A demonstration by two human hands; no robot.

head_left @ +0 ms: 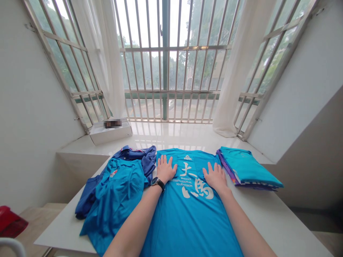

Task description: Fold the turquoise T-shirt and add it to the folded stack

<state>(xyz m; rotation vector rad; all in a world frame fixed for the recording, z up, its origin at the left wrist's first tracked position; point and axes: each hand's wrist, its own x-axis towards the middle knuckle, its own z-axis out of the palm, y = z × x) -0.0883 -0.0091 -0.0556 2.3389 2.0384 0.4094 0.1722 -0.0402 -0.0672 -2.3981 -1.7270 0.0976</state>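
Note:
A blue T-shirt (187, 217) with white lettering lies spread on the white table in front of me. My left hand (165, 169) rests flat on its upper left part, fingers spread, a black-strapped watch (158, 182) on the wrist. On the upper right part, my right hand (215, 175) also lies flat with its fingers apart. Beside my left arm is a loose heap with a blue shirt (118, 194) on top of a darker navy polo shirt (146, 157). To the right of my right hand sits a stack of folded shirts (246, 166), turquoise on top with purple below.
The white table (292, 228) stands against a glossy white windowsill (171, 132). A white open box (112, 135) with a blurred-out item stands on the sill at left. Pale curtains (227, 100) hang before barred windows. Something red (12, 221) shows at the lower left edge.

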